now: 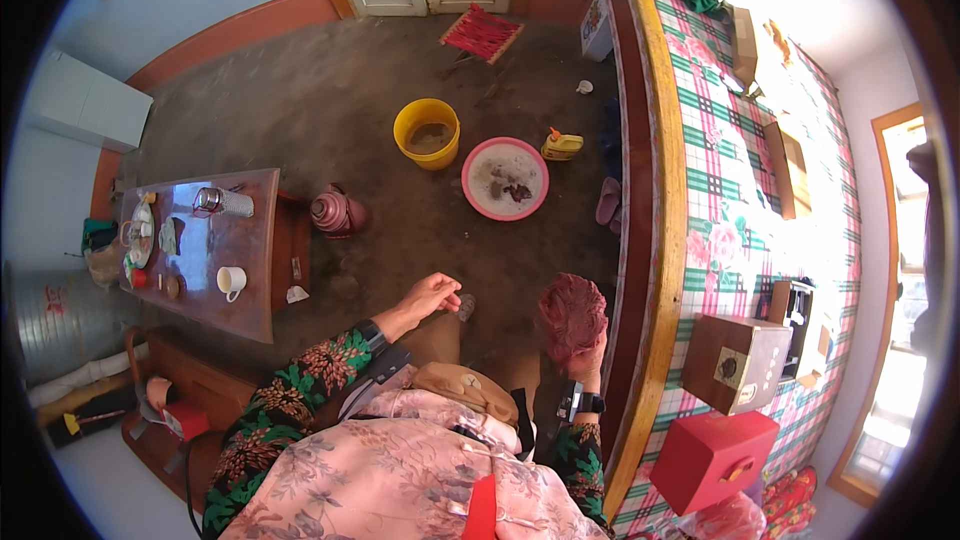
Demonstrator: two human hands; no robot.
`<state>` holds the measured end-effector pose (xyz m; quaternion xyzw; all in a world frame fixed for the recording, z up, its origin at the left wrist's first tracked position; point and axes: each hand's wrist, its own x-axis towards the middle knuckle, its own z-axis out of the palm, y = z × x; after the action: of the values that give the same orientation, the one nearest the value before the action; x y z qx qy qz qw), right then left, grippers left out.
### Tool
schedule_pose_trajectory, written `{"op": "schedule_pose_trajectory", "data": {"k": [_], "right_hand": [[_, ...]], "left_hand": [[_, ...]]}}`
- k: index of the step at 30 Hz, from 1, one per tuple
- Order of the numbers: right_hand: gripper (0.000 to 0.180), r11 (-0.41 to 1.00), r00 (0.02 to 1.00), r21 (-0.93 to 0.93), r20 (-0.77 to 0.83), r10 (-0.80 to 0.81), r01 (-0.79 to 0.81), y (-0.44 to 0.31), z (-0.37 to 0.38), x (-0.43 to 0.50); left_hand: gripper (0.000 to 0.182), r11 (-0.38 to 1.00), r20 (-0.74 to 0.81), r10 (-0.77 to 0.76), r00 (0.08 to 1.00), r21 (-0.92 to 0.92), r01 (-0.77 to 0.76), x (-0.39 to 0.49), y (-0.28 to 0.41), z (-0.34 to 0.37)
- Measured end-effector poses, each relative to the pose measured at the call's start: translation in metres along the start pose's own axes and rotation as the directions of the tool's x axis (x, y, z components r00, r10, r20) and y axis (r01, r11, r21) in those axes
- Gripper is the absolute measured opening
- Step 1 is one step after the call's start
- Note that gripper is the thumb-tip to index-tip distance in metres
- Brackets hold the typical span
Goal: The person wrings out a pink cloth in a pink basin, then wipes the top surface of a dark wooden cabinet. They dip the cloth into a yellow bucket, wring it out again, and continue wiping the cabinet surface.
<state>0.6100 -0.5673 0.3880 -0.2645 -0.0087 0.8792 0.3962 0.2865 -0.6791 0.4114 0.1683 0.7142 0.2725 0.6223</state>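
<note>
My right hand (pixel 588 358) grips a dusky pink, deeply creased bundle (pixel 571 315), apparently crumpled cloth, beside the wooden edge of the raised bed platform (pixel 664 187). My left hand (pixel 426 304) is held out over the floor, fingers loosely curled and nothing in them. Farther ahead, a pink-rimmed basin (pixel 467 199) holds cloudy water with dark stuff in it. To its left is a yellow bucket (pixel 439 160) with murky water. A yellow plastic bottle (pixel 564 146) with an orange cap stands at the basin's right.
At left, a glass-topped table (pixel 259 255) carries a white mug (pixel 231 282), a glass bottle and a tray of cups. A pink thermos flask (pixel 337 211) stands beside it. A red folding stool (pixel 481 34) is near the door. Boxes, including a red one (pixel 712 457), sit on the checked platform cover.
</note>
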Motion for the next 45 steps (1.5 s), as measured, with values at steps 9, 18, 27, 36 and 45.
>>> {"op": "schedule_pose_trajectory", "data": {"k": [9, 18, 27, 36, 45], "right_hand": [[0.054, 0.978, 0.978, -0.003, 0.027, 0.209, -0.209, -0.044, 0.036, 0.152], [0.055, 0.911, 0.900, 0.230, -0.199, 0.389, -0.343, -0.041, -0.023, 0.347], [0.059, 0.880, 0.839, 0.072, -0.274, 0.470, -0.470, -0.002, 0.023, 0.449], [0.034, 0.867, 0.875, -0.233, -0.329, 0.356, -0.441, 0.109, 0.123, 0.578], [0.024, 0.070, 0.964, -0.964, -0.261, -0.053, -0.257, 0.228, 0.058, 0.764]], "left_hand": [[0.025, 0.991, -0.030, 0.104, 0.994, -0.086, -0.106, 0.086, 0.086, -0.001], [0.025, 0.996, -0.250, -0.076, 0.965, -0.058, 0.063, 0.172, 0.118, -0.037], [0.026, 0.970, -0.198, -0.090, 0.976, -0.241, 0.040, 0.247, 0.106, -0.068], [0.022, 0.906, -0.091, -0.226, 0.970, -0.385, 0.175, 0.268, 0.058, -0.137], [0.041, 0.802, -0.082, -0.377, 0.922, -0.527, 0.281, 0.335, 0.042, -0.204]]}}
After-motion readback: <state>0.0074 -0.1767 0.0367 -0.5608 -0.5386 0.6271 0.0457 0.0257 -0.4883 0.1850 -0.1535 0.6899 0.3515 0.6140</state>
